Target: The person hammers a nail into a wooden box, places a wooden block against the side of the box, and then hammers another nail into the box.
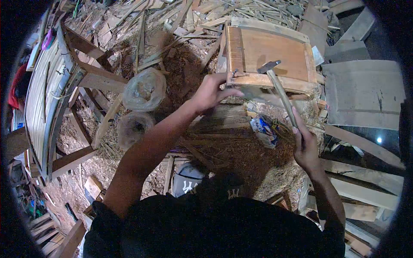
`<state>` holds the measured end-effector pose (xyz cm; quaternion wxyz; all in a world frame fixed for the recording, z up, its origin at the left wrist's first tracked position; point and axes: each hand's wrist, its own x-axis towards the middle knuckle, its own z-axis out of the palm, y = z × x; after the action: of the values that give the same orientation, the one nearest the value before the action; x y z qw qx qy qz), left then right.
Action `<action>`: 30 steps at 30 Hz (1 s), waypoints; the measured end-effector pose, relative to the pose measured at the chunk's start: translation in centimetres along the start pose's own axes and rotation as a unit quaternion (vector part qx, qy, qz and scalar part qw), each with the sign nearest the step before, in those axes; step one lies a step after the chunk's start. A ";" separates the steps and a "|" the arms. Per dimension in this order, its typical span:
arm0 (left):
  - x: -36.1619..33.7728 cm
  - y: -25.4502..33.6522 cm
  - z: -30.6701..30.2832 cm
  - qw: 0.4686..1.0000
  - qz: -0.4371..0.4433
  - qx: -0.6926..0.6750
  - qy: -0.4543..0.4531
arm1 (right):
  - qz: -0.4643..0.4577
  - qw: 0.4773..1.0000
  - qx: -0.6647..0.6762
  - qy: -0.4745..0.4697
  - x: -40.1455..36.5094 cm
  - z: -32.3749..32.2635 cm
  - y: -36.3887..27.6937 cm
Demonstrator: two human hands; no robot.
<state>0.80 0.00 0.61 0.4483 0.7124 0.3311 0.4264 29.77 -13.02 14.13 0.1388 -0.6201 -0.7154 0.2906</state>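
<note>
A wooden frame (271, 81) with curved rails surrounds a brown panel (273, 49) in front of me. My left hand (211, 92) grips the frame's near left corner, its thumb stretched along the near side and its other fingers partly hidden. Close by that corner, a small dark piece like a nail (234, 73) sticks up from the wood. My right hand (304, 144) is closed around the handle of a hammer (280, 92). The hammer's dark head is over the panel, near the near rail; whether it touches cannot be made out.
A slatted wooden piece (45, 99) stands at the left, beside two rolls of clear plastic (144, 89). A crumpled blue-and-white packet (264, 131) lies on the shavings. Curved boards (361, 94) are at the right, and scrap strips (241, 10) cover the far ground.
</note>
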 end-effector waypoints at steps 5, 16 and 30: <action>-0.8 -1.5 -0.6 0.999 -0.034 0.039 -0.007 | -0.005 1.000 -0.002 0.004 0.1 0.2 0.1; -0.3 -0.3 -2.6 0.992 -0.083 -0.019 -0.098 | 0.013 1.000 0.008 0.004 0.0 0.8 0.9; -0.7 0.3 -2.5 0.993 -0.080 -0.011 -0.088 | -0.002 1.000 0.016 0.004 -0.2 1.5 0.7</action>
<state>-1.76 0.19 1.21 0.5162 0.7135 0.3412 0.3286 29.60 -13.54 12.58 0.1528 -0.6176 -0.7111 0.2993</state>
